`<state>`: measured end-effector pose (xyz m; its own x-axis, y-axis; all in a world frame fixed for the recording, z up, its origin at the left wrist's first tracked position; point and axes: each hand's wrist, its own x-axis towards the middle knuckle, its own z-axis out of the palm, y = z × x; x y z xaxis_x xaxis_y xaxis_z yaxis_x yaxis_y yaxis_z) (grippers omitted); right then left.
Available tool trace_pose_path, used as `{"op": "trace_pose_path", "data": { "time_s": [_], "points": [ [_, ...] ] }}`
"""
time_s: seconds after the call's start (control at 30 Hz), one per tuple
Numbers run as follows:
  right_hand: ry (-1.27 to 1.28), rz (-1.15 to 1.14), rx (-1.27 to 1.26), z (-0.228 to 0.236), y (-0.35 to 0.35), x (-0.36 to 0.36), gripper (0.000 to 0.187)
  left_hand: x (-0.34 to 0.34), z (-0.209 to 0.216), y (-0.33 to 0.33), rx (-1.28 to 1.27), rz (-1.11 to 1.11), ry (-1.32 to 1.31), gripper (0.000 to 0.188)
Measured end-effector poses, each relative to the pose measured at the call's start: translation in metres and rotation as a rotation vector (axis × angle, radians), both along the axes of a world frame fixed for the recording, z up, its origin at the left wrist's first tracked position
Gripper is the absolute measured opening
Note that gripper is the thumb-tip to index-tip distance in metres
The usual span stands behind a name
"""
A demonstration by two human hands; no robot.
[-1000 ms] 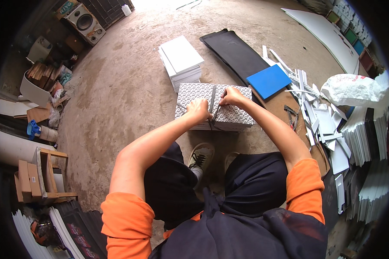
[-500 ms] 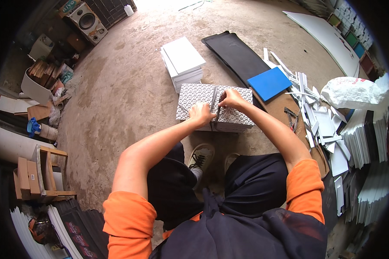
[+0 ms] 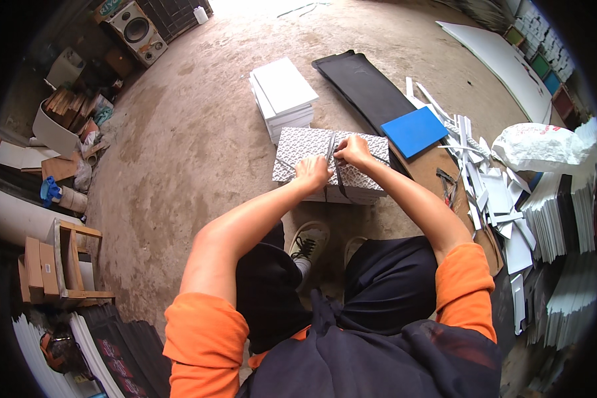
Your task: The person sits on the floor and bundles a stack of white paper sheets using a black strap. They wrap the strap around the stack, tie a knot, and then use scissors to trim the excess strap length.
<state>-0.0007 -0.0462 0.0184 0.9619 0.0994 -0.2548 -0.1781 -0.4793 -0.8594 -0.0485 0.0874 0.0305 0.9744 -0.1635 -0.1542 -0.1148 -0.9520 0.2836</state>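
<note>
A stained brown concrete floor [image 3: 152,179] is stretching across the room, with light spilling in at its far edge. Along the left side, a white-fronted speaker [image 3: 137,30] is standing near a dark wall, and brown cardboard boxes [image 3: 43,265] are leaning beside a pale wooden frame [image 3: 86,294]. Beyond the hands, a stack of plain white rectangular panels [image 3: 285,86] is sitting on the floor, while a long black flexible sheet [image 3: 351,79] is lying to its right. A flat blue rectangular panel [image 3: 414,132] is resting partly over that sheet, and a heap of narrow white offcuts [image 3: 491,192] is spreading farther right, just below a bulging white plastic sack [image 3: 537,142].

In front of the person's feet, a rectangular stack topped with a white-and-grey textured sheet [image 3: 298,142] is standing on the floor, close to the white panels. A flat dark grey strap [image 3: 341,179] is crossing its top and hanging over the near edge. The left hand [image 3: 314,171] is curling narrowly, its fingertips closing on the strap toward the near edge. The right hand [image 3: 355,151] is pinching the strap near the middle of the top, its fingers nearly together.
</note>
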Motion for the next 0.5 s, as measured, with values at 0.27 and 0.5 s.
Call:
{"op": "trace_pose_path", "data": {
  "time_s": [0.27, 0.5],
  "points": [
    [-0.105, -0.096, -0.319, -0.005, 0.021, 0.002, 0.011, 0.012, -0.031, 0.026, -0.584, 0.067, 0.174, 0.025],
    [0.107, -0.344, 0.107, -0.009, 0.028, -0.001, 0.009, 0.007, -0.028, 0.03, -0.628, -0.008, 0.114, 0.022]
  ]
}}
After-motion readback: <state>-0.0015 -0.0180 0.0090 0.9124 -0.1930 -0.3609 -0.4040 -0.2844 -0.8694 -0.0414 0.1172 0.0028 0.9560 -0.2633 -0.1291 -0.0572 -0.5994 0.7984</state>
